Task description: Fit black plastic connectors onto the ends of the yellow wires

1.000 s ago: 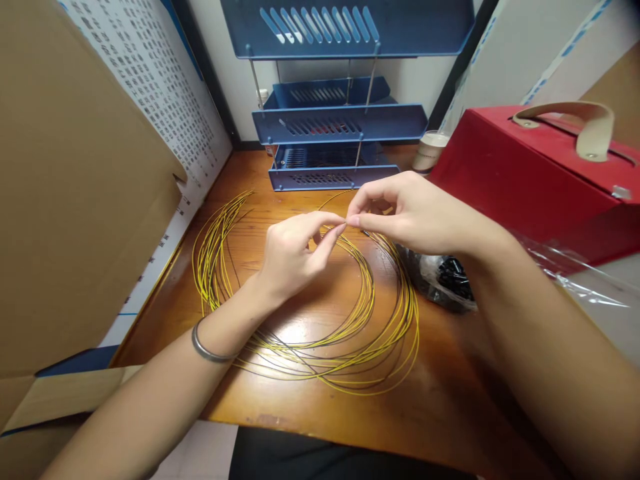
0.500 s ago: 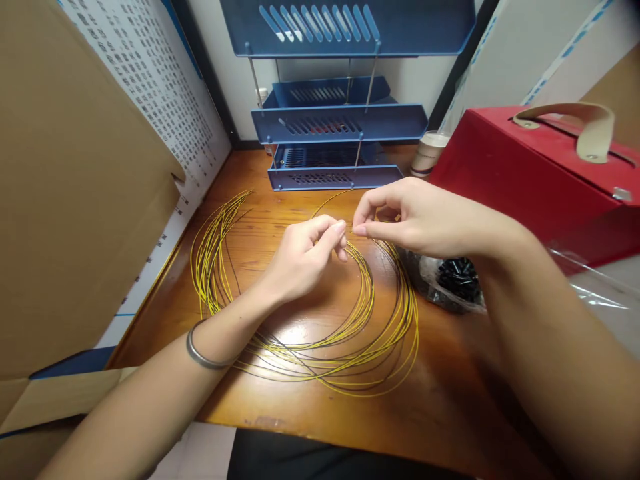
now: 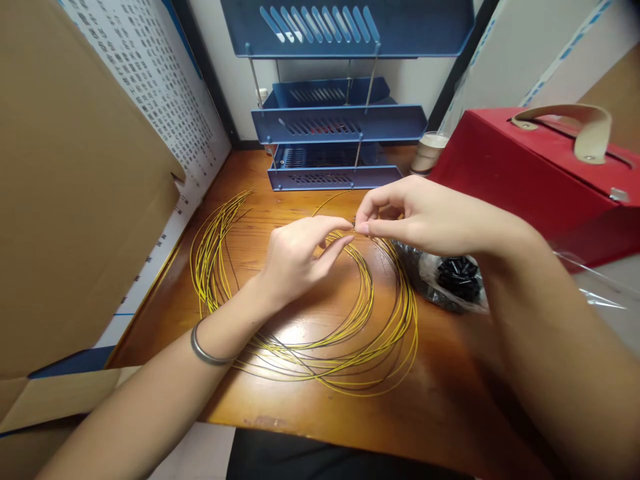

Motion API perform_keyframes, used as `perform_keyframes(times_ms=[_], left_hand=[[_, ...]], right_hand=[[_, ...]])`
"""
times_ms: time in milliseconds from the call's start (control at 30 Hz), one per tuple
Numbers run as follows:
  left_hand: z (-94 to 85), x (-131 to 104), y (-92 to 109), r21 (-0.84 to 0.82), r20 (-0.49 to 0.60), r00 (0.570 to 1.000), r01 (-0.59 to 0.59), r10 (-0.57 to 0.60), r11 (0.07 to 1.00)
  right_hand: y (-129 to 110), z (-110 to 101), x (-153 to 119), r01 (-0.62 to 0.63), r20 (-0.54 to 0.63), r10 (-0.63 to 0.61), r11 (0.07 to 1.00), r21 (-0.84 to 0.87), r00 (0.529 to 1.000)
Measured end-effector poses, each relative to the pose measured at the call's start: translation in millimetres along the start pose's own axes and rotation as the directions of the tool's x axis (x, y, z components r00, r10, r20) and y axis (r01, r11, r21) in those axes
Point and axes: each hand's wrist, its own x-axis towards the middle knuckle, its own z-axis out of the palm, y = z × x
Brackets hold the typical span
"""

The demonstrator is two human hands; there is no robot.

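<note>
Yellow and dark wires (image 3: 365,333) lie in wide loops on the wooden table, with a bunch of their ends at the left. Above the middle of the loops is my left hand (image 3: 303,257), its thumb and index finger apart and pointing right, with nothing visible between them. Just right of those fingertips, my right hand (image 3: 400,213) pinches something small that I cannot make out. Dark bits show at its fingertips, near the wire ends. A clear plastic bag (image 3: 425,267) holding black pieces (image 3: 457,280) sits beneath my right wrist.
A blue tiered rack (image 3: 340,123) stands at the back. At the right are a red box (image 3: 520,173) with a beige handle and a paper cup (image 3: 427,153). Cardboard (image 3: 75,187) rises along the left side. The wooden table's (image 3: 300,417) front edge is near my body.
My left thumb and index finger have parted, and the index finger has straightened toward my right hand. My right hand has barely shifted.
</note>
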Motion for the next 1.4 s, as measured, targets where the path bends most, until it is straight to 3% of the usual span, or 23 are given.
perform_keyframes(times_ms=[167,367,567,700,767,867,1000,1100,1167,1233,1400], left_hand=[[-1.2,0,-7,0.223,-0.033,0.986,-0.150,0.161,0.963],[-1.7,1,-7,0.287,-0.027,0.972,-0.216,0.234,0.933],[-2.2,-2,-5,0.216,0.076,0.993,-0.101,0.087,0.971],[-2.9,3,4,-0.062,0.052,0.985,0.165,-0.162,0.984],[-3.4,8,9,-0.259,0.098,0.937,0.350,-0.336,0.900],[-3.2,14,14,-0.540,0.242,0.829,0.547,-0.505,0.640],[-0.3,16,17,-0.692,0.439,0.685,0.670,-0.581,0.267],[1.2,18,21,-0.697,0.557,0.598,0.714,-0.576,0.067],[1.5,19,23,-0.686,0.583,0.565,0.727,-0.583,0.019],[1.5,19,23,-0.675,0.561,0.546,0.737,-0.622,0.039],[-1.4,18,13,-0.611,0.413,0.568,0.753,-0.712,0.246]], right_hand=[[3,0,1,-0.021,0.034,0.019,0.999,0.046,0.999],[5,2,2,-0.064,0.061,0.060,0.996,0.065,0.996],[2,1,1,-0.068,0.051,0.065,0.996,0.050,0.997],[2,2,1,-0.055,0.010,0.054,0.998,0.030,0.998],[1,3,1,-0.044,-0.017,0.044,0.998,0.044,0.999],[0,4,1,-0.029,-0.038,0.031,0.998,0.063,0.999],[-3,4,1,-0.024,-0.039,0.025,0.999,0.041,0.999],[-3,3,0,-0.010,-0.040,0.011,1.000,0.028,0.999],[-4,3,-1,-0.010,-0.038,0.011,1.000,0.023,0.999],[-4,2,-2,-0.013,-0.038,0.013,1.000,0.015,0.999],[-4,0,-3,-0.008,-0.029,0.008,1.000,-0.001,1.000]])
